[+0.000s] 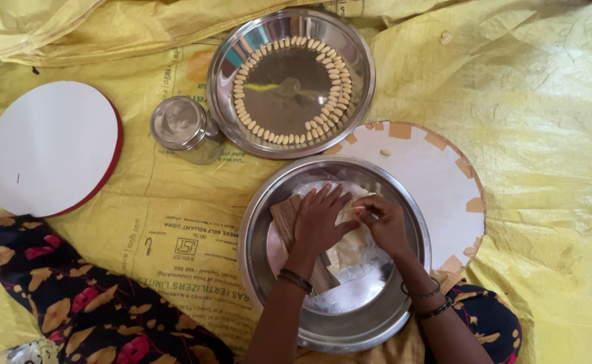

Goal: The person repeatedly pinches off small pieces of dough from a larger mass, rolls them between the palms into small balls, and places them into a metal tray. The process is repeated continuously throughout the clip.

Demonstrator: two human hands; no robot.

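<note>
Left hand [319, 219] lies flat and open, pressing the pale dough [353, 246] onto the wooden board [286, 219] inside the steel bowl [262, 263], while the right hand [383, 222] pinches its edge — it looks soft, sticky, easily torn, best taken in small pinches at the rim.

Both arms are bare to above the wrist. The left hand [317, 222] has a pair of thin dark bangles [296, 280] at its wrist. The right hand [385, 222] wears two thin dark bangles [428, 300], set a little apart on the forearm. Some fingernails show red polish. The clothing [87, 303] is black, printed with orange-yellow leaves and pink-red flowers.
</note>
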